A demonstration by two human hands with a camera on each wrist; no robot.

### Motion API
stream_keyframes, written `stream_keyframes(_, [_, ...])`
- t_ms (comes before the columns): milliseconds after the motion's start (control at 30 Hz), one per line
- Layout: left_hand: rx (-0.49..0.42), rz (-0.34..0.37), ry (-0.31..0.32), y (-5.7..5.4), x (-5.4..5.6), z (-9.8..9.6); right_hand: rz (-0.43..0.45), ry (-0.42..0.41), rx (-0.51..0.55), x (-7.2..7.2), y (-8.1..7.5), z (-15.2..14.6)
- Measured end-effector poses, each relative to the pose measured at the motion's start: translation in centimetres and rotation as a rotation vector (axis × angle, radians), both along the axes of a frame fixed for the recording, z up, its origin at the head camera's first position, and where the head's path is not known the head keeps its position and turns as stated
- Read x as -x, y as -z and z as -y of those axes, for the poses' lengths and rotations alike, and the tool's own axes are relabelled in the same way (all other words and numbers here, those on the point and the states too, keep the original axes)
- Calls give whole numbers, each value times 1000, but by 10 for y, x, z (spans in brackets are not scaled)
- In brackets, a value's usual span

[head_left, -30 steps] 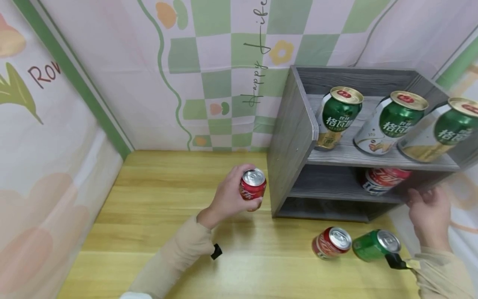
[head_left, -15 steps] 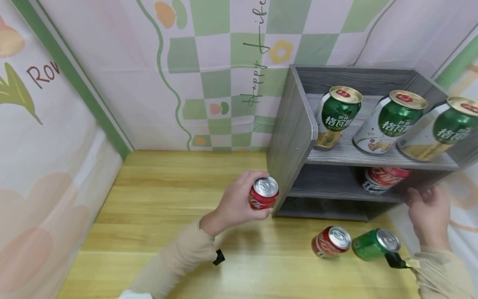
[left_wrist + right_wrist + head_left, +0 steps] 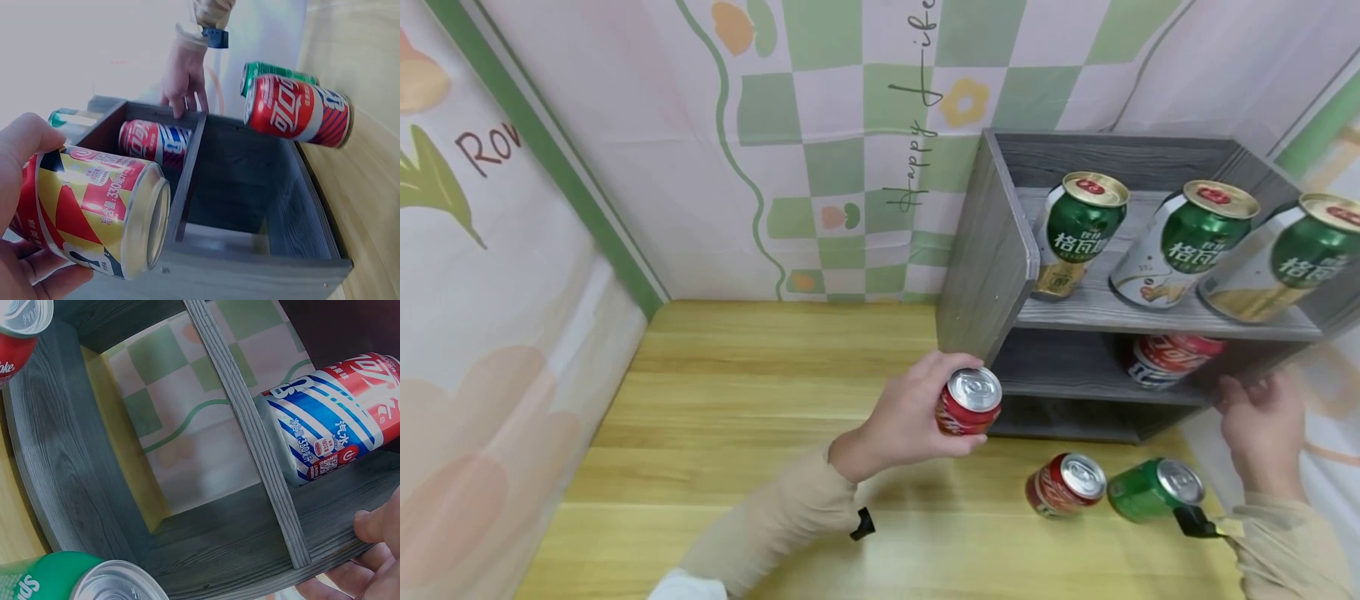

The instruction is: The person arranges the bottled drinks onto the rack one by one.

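My left hand grips a red cola can around its side, lid up, in the air at the grey shelf's left front edge. In the left wrist view that can's yellow-and-red printed back faces the camera. On the far side, my right hand holds the right side panel of the wooden shelf, thumb inside and fingers outside. Inside the middle compartment, near the right panel, stands another red cola can. The bottom compartment has nothing visible in it.
Three green-and-white cans stand on the top level. Before the shelf, a red cola can and a green Sprite can stand close together on the wooden table. A printed cloth hangs behind.
My left hand has carried the cola can to the right and nearer, from beside the shelf to its front left corner. The right hand keeps its place.
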State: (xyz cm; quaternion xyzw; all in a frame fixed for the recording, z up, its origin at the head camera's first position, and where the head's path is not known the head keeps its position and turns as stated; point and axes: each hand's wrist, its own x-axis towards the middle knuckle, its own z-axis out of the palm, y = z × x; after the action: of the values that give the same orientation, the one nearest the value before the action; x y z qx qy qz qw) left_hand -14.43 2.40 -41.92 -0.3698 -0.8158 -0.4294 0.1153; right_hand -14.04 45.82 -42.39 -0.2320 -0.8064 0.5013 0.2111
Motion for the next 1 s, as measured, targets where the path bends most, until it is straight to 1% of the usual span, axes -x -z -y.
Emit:
stream_keyframes(133, [30, 10, 11, -6, -3, -9, 5, -7, 4, 0, -1, 1])
stream_keyframes(200, [46, 16, 20, -8, -3, -13, -6, -12, 15, 0, -1, 2])
stream_keyframes(333, [73, 40, 60, -11, -5, -23, -10, -3, 17, -1, 0, 2])
stream_keyframes(467, [114, 55, 95, -14, -9, -34, 19, 22, 3, -3, 1, 2])
stream_keyframes(567, [143, 53, 95, -17, -11, -45, 28, 38, 7, -3, 1, 2])
stream_keyframes(700, [162, 54, 77, -22, -12, -58, 11, 53, 32, -1, 0, 2])
stream_keyframes(833, [184, 32, 65, -27, -11, -71, -11, 50, 51, 1, -1, 4])
stream_keyframes(1000, [215, 1, 53, -31, -9, -86, -3, 53, 53, -1, -1, 5])
